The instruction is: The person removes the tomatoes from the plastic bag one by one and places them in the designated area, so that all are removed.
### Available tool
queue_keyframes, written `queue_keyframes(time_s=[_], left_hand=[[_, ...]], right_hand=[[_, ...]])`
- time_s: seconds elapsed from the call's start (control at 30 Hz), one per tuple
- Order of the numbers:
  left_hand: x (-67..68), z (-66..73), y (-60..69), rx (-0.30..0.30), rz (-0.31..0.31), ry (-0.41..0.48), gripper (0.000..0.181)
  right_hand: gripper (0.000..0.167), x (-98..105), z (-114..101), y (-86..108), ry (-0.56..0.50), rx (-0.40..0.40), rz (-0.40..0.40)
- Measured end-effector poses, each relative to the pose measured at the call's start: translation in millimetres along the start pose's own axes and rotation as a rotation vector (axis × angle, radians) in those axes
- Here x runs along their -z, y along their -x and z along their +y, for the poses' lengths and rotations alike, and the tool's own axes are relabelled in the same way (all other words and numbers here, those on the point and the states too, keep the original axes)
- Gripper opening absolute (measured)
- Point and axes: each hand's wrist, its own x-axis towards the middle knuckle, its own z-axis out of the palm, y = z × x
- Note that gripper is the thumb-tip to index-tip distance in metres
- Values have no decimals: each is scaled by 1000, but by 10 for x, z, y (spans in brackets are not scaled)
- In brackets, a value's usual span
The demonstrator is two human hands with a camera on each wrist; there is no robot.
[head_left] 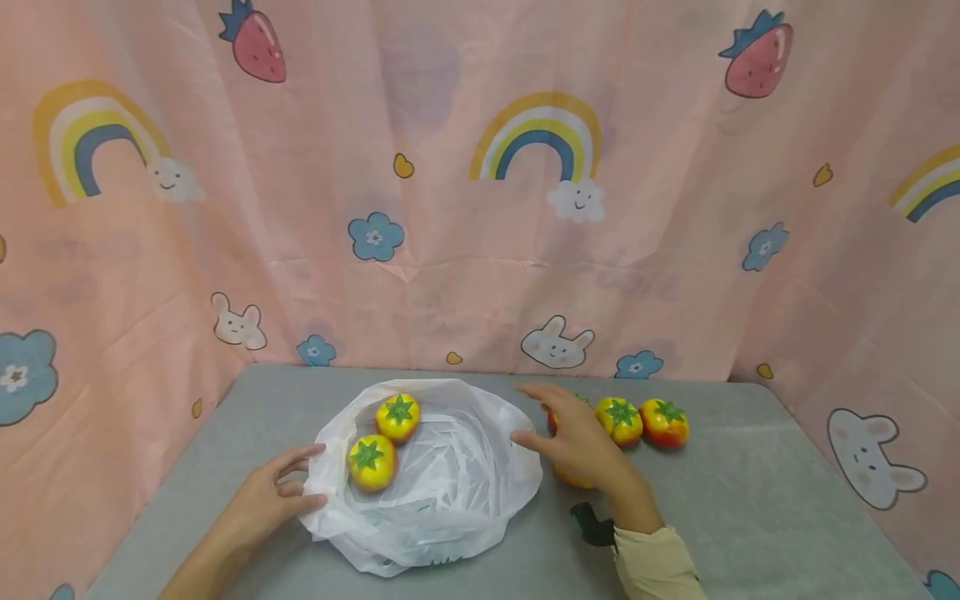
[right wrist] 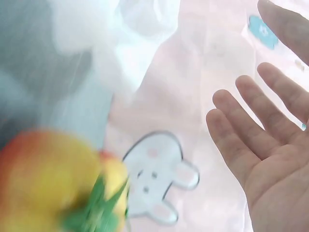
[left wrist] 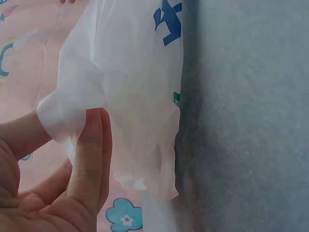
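A white plastic bag (head_left: 450,467) stands with its mouth wide on the grey table. Inside it, on the left, two yellow-red tomato-like fruits (head_left: 372,463) with green star-shaped tops touch each other. My left hand (head_left: 262,500) holds the bag's left rim; in the left wrist view, fingers (left wrist: 89,154) lie on both sides of the plastic. Beyond the bag's right rim, my right hand (head_left: 577,437) hovers with fingers spread and nothing in its palm. It partly hides more of these fruits; two others (head_left: 618,421) (head_left: 664,422) show just right of it.
A grey table (head_left: 750,500) extends on both sides of the bag. Behind it hangs a pink curtain (head_left: 450,308) printed with rainbows, rabbits and flowers. A dark strap (head_left: 592,525) sits at my right wrist, beside a beige sleeve (head_left: 656,562).
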Motion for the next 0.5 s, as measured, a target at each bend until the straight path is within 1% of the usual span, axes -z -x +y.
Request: queue_keyframes(time_s=[0.17,0.27,0.37,0.5], left_hand=[[-2,-13,-10,-17,-2,13,84],[7,-30,-12,-26,-4,9,84],[12,-52,-16,-19,-3,1,84],[3,-84,-30,-10,-2,14,83]], right_hand=[[62,-82,-151,-147,-64,68,-33],[59,-149,-209,-237,-82,122,-47],[57,-231,-233,-317,-86,166,-70],[55,-329,-289,-390,-85,178,-100]])
